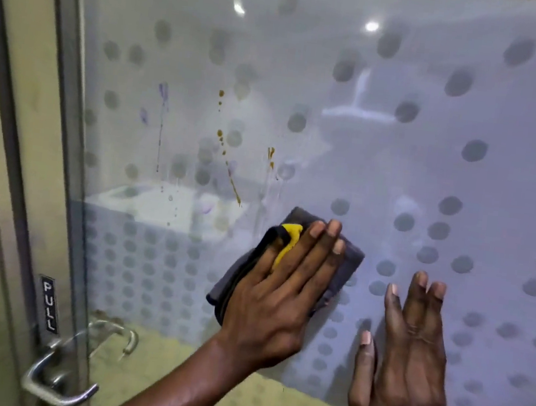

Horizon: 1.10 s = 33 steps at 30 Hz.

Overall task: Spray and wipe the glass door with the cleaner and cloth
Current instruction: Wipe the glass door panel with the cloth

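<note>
Your left hand [276, 297] lies flat on the grey cloth [350, 262] and presses it against the glass door [399, 151], low on the pane and a little left of its middle. The fingers [317, 242] are stretched out over the cloth, released rather than clenched. A yellow patch [289, 242] of the cloth folds over the outermost finger.

Your right hand [406, 358] rests just beside it on the bare glass, palm to the pane, its fingers straight and grasping nothing.

The glass is frosted with rows of grey dots. Above and left of the cloth, orange-brown drips [230, 171] and a thin purple streak [161, 124] run down the pane.

At the left edge of the door stands its metal frame [62, 146]. Low on the frame there is a black "PULL" label [49, 304], with a silver lever handle [52, 385] under it.
</note>
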Motion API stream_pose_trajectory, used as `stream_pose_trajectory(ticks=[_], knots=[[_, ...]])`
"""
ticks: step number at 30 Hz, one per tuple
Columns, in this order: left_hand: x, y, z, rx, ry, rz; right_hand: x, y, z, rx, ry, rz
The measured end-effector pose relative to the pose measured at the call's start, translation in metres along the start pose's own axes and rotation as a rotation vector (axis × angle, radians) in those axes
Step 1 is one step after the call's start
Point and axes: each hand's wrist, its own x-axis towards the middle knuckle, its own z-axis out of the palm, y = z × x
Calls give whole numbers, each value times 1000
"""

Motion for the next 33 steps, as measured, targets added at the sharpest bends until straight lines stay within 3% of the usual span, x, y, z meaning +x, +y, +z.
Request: stream_pose_trajectory(ticks=[9, 15, 20, 23, 28, 33], knots=[[137, -61, -42, -56, 218, -123, 4, -16, 3, 53, -8, 57], [31, -29, -9, -61, 96, -118, 5, -17, 4, 26, -13, 55], [-64, -28, 4, 31, -27, -16, 3, -16, 7, 70, 12, 85], [-31, -60, -15, 27, -24, 30, 4, -17, 10, 78, 20, 118], [66, -116, -44, -14, 126, -104, 6, -35, 13, 78, 33, 182], [46, -111, -36, 4, 141, -93, 11, -60, 15, 101, 50, 86]])
